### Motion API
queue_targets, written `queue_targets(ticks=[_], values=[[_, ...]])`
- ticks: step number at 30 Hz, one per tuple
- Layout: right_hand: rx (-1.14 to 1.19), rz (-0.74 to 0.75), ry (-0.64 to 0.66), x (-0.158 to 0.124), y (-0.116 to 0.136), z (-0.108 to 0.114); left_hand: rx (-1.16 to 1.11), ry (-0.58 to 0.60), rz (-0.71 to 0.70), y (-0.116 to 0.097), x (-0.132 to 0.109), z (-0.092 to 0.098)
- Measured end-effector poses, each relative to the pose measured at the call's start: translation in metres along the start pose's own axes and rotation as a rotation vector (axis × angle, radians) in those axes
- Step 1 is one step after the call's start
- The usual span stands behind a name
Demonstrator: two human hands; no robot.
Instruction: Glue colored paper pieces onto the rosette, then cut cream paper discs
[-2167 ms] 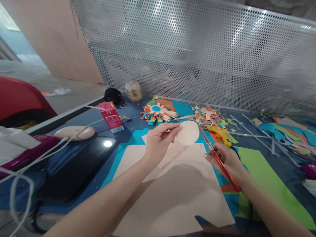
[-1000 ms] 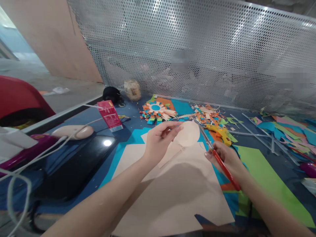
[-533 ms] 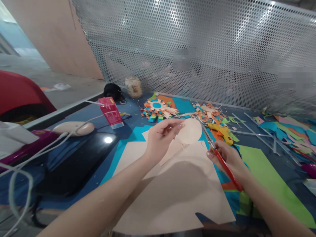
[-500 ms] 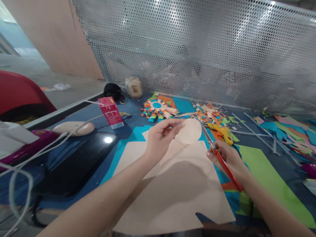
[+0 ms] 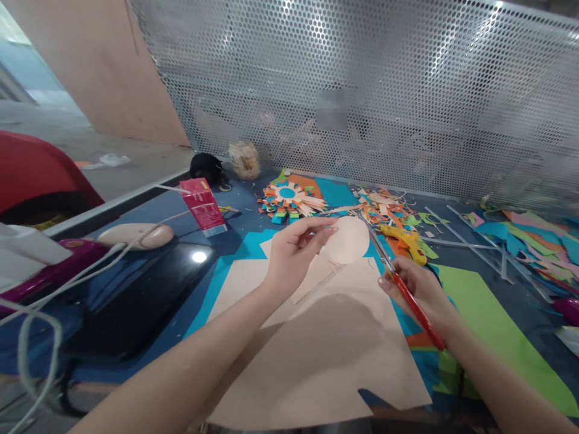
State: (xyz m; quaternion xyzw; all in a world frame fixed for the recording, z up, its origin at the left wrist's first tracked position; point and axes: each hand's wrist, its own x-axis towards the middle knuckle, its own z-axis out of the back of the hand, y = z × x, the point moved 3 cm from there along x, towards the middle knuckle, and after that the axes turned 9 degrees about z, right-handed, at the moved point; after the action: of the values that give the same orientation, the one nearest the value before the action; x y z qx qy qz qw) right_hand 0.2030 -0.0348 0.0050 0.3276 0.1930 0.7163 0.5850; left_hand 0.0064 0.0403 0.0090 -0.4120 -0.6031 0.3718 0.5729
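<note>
My left hand (image 5: 292, 253) pinches a pale peach paper circle (image 5: 349, 240) and holds it up over the table. My right hand (image 5: 418, 290) grips red-handled scissors (image 5: 398, 283), whose blades point up toward the circle's right edge. Under both hands lies a large peach paper sheet (image 5: 316, 349) with a notch cut out of its near edge. A smaller peach offcut (image 5: 314, 277) lies just below the circle.
A fringed paper rosette (image 5: 289, 200), coloured paper scraps (image 5: 384, 214) and a yellow glue gun (image 5: 404, 240) lie behind. A green sheet (image 5: 488, 325) lies at right, a black tablet (image 5: 149, 295), white cable and red carton (image 5: 203, 206) at left. Perforated metal screen (image 5: 362, 90) bounds the back.
Almost nothing has moved. My left hand has kept the circle raised with only tiny shifts, and the scissors stay beside its right edge. The view has drifted slightly.
</note>
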Motion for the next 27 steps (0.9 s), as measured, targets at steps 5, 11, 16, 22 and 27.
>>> queue_targets(ticks=[5, 11, 16, 22, 27], values=[[-0.004, 0.007, -0.028, 0.0004, 0.0035, 0.0015, -0.004, 0.012, -0.01, -0.0004, 0.0005, 0.0009], [-0.025, -0.005, -0.012, -0.0004, 0.0044, 0.0017, 0.001, 0.007, -0.007, 0.0008, 0.002, 0.0018], [-0.015, -0.01, -0.004, -0.0006, 0.0027, 0.0015, -0.026, -0.004, 0.008, 0.0034, 0.0038, 0.0021], [-0.05, 0.022, -0.005, -0.0011, 0.0003, 0.0005, -0.057, -0.03, 0.035, 0.0047, 0.0065, 0.0031], [-0.058, 0.022, -0.009, -0.0012, 0.001, 0.0013, -0.124, -0.011, 0.059, 0.004, 0.0079, 0.0028]])
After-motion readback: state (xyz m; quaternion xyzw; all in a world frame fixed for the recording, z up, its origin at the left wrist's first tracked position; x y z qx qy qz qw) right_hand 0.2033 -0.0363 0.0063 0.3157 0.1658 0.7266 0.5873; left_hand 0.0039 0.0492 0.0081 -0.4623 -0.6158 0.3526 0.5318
